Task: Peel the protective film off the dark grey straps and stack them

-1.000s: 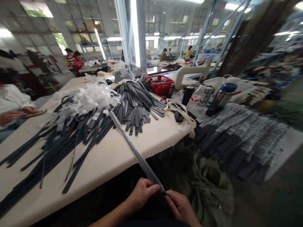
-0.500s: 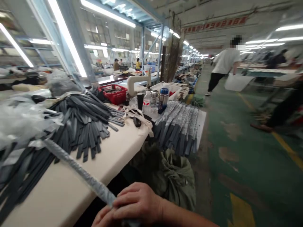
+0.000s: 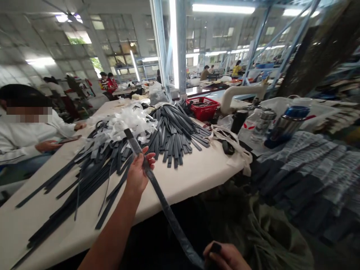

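Observation:
A long dark grey strip (image 3: 167,208) slants from the middle of the view down to the lower right, its lower part looking wrapped in clear film. Near its upper end my left hand (image 3: 140,168) grips it between thumb and fingers, with the tip sticking out above. My right hand (image 3: 223,255), low in the view, is closed round the strip's lower end, where a dark end shows at the fingers. Behind my left hand, many loose grey strips (image 3: 171,138) lie piled on the cream table (image 3: 157,191), beside crumpled clear plastic (image 3: 123,122).
Film-wrapped strips (image 3: 306,165) lie in a stack at the right. A red basket (image 3: 203,108), a blue-topped flask (image 3: 289,123) and cloth ties (image 3: 232,140) are at the table's far right. A person (image 3: 28,138) sits at the left holding a phone. Green fabric (image 3: 270,232) hangs below.
The view has turned left, bringing the seated person in. My hands, close together before, are now far apart along the strip, the left one up over the table.

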`<act>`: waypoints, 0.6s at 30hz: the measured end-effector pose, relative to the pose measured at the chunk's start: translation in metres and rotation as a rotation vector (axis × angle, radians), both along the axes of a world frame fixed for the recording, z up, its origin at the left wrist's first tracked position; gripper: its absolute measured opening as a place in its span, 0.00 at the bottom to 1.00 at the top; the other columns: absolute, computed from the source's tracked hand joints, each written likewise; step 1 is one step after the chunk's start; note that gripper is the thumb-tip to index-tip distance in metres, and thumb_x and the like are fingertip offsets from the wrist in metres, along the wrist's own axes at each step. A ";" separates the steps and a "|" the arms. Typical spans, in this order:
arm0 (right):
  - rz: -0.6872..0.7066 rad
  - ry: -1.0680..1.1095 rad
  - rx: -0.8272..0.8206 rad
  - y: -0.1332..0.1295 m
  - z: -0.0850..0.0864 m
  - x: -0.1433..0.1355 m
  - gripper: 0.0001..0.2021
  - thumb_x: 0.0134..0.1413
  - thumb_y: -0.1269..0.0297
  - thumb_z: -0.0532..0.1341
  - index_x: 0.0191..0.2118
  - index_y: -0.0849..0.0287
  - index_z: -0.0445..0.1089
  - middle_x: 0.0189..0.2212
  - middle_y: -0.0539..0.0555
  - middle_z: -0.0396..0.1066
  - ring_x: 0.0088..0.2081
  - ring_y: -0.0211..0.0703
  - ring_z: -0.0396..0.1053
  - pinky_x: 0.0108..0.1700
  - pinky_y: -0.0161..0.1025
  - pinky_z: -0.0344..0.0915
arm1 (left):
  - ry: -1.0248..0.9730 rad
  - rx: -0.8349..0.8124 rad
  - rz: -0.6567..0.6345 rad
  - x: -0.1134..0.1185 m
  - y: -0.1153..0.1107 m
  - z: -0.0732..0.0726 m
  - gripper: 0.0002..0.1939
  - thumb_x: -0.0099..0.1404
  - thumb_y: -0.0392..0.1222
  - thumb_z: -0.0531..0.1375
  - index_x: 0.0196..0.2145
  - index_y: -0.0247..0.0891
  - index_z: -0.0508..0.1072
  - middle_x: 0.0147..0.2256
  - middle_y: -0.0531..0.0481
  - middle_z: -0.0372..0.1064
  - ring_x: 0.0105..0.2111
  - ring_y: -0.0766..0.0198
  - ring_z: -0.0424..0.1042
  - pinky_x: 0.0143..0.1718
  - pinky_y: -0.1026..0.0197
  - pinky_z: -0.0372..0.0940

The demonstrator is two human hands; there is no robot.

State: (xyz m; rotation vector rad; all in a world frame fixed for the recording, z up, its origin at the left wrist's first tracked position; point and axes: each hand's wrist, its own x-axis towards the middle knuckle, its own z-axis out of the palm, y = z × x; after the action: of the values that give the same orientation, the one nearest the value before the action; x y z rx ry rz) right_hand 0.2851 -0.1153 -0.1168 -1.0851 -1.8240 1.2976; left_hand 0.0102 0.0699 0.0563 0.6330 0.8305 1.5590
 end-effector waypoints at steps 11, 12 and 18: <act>-0.158 0.454 0.076 0.086 0.129 -0.010 0.21 0.64 0.46 0.56 0.47 0.56 0.77 0.66 0.55 0.58 0.57 0.50 0.67 0.55 0.45 0.65 | 0.484 0.005 -0.910 0.055 -0.082 -0.069 0.18 0.67 0.51 0.59 0.45 0.34 0.76 0.33 0.44 0.77 0.27 0.63 0.73 0.29 0.64 0.64; -0.142 0.478 0.064 0.090 0.132 -0.013 0.21 0.65 0.46 0.56 0.47 0.56 0.77 0.64 0.56 0.61 0.54 0.49 0.69 0.53 0.44 0.67 | 0.500 0.005 -0.946 0.056 -0.085 -0.068 0.17 0.67 0.51 0.59 0.43 0.34 0.77 0.32 0.45 0.77 0.28 0.63 0.73 0.30 0.63 0.64; -0.185 0.195 0.368 0.086 0.141 -0.038 0.21 0.69 0.48 0.51 0.47 0.55 0.76 0.53 0.57 0.74 0.59 0.47 0.66 0.66 0.55 0.47 | 0.487 0.109 -0.765 0.062 -0.087 -0.058 0.21 0.58 0.43 0.68 0.49 0.37 0.76 0.46 0.45 0.76 0.50 0.49 0.70 0.53 0.56 0.64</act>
State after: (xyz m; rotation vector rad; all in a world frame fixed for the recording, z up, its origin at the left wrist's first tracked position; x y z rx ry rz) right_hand 0.2476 -0.0293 0.0241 -0.8699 -1.6870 0.8824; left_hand 0.0721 -0.0170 -0.0019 1.2672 0.7265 0.7583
